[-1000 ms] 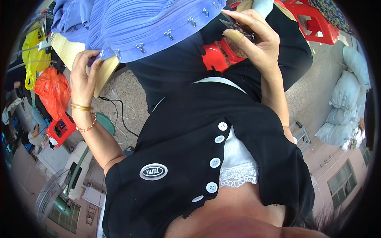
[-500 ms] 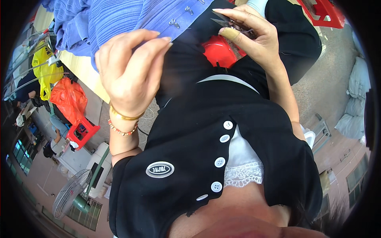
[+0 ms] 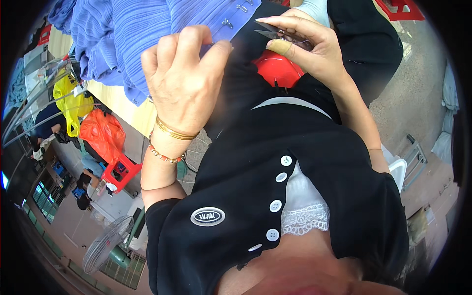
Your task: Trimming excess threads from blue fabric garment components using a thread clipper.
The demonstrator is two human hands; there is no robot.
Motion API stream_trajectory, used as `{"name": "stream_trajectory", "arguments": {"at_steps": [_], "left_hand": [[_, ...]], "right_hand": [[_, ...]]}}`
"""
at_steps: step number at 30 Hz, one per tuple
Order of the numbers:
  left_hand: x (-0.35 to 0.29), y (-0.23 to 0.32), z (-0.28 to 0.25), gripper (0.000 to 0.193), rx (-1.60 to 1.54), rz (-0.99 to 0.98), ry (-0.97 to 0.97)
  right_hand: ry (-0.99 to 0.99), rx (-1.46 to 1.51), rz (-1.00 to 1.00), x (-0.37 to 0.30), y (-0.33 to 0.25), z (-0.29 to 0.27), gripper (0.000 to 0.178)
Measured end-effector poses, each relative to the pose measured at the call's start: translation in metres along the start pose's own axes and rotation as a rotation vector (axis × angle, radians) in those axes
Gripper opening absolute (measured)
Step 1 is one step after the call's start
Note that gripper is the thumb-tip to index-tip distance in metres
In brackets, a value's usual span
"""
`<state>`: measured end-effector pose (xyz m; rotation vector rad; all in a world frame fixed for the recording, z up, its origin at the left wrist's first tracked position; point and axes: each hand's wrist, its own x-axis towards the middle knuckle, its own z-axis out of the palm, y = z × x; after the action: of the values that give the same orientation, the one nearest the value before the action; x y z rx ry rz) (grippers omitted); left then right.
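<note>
Your left hand (image 3: pixel 184 76) swung to eleven o'clock, half-curled by one garment (image 3: pixel 130 44), hold unclear; right hand (image 3: pixel 317 51) half-closed round one cutter (image 3: pixel 271 35).

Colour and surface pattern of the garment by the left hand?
The garment is periwinkle blue with narrow ribs or pleats; best seen in the head view.

Your table (image 3: pixel 129 112) is pale; note its bare strip left of your left fingers (image 3: pixel 191 39), on the near side. Blue cloth (image 3: pixel 140 42) lies bunched on it, beyond those fingers. Floor (image 3: pixel 413 83) extends right of your right fingers (image 3: pixel 300 24).
</note>
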<state>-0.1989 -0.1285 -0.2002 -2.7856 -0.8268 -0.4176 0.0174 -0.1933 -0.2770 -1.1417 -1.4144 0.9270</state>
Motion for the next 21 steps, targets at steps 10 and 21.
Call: {"name": "stream_trajectory", "arguments": {"at_steps": [10,21], "left_hand": [[-0.016,-0.007,-0.007,0.024,-0.082,0.058,0.079],[-0.028,-0.015,-0.016,0.021,-0.181,-0.028,0.145]], "right_hand": [[0.032,-0.011,-0.018,-0.005,0.003,-0.003,0.034],[-0.027,0.008,-0.009,0.005,-0.013,-0.001,0.034]]}}
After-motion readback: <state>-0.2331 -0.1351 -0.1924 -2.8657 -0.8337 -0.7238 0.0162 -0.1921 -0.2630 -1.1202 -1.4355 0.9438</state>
